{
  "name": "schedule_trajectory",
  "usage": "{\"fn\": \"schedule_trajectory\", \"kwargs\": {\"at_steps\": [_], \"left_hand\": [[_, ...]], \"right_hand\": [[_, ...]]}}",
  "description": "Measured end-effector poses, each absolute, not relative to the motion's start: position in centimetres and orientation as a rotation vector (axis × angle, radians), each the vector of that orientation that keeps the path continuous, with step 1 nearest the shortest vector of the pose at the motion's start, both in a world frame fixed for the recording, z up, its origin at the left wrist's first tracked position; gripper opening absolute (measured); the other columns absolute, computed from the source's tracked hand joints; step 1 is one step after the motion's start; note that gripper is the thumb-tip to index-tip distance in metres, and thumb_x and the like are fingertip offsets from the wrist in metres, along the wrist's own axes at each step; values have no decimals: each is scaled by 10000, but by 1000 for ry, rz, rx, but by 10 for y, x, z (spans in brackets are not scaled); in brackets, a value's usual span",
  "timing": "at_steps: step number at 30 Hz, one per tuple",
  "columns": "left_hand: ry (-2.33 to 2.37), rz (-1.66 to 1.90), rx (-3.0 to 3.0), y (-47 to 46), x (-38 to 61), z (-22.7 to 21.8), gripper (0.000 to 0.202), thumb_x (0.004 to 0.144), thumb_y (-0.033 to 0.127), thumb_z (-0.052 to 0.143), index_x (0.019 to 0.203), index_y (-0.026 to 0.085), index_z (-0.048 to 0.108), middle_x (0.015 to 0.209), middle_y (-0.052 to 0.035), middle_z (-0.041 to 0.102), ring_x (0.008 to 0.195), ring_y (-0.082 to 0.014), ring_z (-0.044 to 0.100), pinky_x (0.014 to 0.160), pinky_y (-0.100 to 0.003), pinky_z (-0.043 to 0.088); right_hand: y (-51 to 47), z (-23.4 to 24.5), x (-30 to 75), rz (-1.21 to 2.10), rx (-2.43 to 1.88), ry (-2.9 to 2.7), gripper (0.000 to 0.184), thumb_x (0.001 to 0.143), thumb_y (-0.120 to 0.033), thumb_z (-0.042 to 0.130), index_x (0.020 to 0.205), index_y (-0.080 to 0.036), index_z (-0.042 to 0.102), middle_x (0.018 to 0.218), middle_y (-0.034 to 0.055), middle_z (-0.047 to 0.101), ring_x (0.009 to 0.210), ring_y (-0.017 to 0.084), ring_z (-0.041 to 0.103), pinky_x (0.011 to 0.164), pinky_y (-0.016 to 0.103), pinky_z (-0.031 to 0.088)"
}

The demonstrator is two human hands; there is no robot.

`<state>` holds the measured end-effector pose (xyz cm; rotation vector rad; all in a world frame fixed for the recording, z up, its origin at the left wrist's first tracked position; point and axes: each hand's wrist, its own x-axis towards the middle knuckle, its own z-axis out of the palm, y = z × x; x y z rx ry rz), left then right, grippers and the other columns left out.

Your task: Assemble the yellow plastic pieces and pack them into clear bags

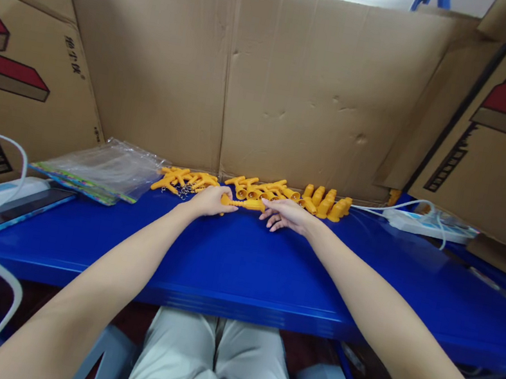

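Observation:
Over the far middle of the blue table (249, 267), my left hand (211, 203) is closed on one end of a yellow plastic piece (250, 204) with a ribbed middle. At its other end, the thumb and fingertips of my right hand (288, 214) pinch it. Whether it is one part or two joined parts I cannot tell. Left of my left hand lie yellow T-shaped handles (181, 175) with small metal bits among them. Behind both hands are more yellow pieces with hollow round ends (257, 189). Several yellow caps (326, 201) stand to the right.
A cardboard wall (319, 90) closes off the back, with printed boxes on both sides. Clear plastic bags (105, 167) lie at the left, near a dark flat device (9, 212) and white cables. A white power strip (427, 225) is at the right.

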<state>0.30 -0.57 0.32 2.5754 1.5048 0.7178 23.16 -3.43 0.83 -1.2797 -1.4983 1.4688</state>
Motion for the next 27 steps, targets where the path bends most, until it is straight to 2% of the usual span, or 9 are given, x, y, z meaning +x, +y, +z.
{"fn": "schedule_trajectory", "kwargs": {"at_steps": [18, 27], "left_hand": [[1497, 695, 2572, -2, 1, 0, 284, 680, 437, 662, 816, 200, 581, 556, 38, 525, 553, -135, 503, 531, -230, 300], [1489, 715, 2598, -2, 0, 1, 295, 682, 449, 663, 812, 195, 586, 608, 23, 557, 594, -144, 520, 552, -234, 326]], "right_hand": [[-34, 10, 228, 1471, -1298, -1472, 240, 856, -357, 578, 812, -125, 536, 688, 69, 674, 436, 93, 575, 412, 204, 510], [-36, 12, 226, 1491, -1315, -1411, 219, 869, -348, 560, 858, -130, 536, 674, 61, 667, 453, 103, 587, 423, 208, 513]]}}
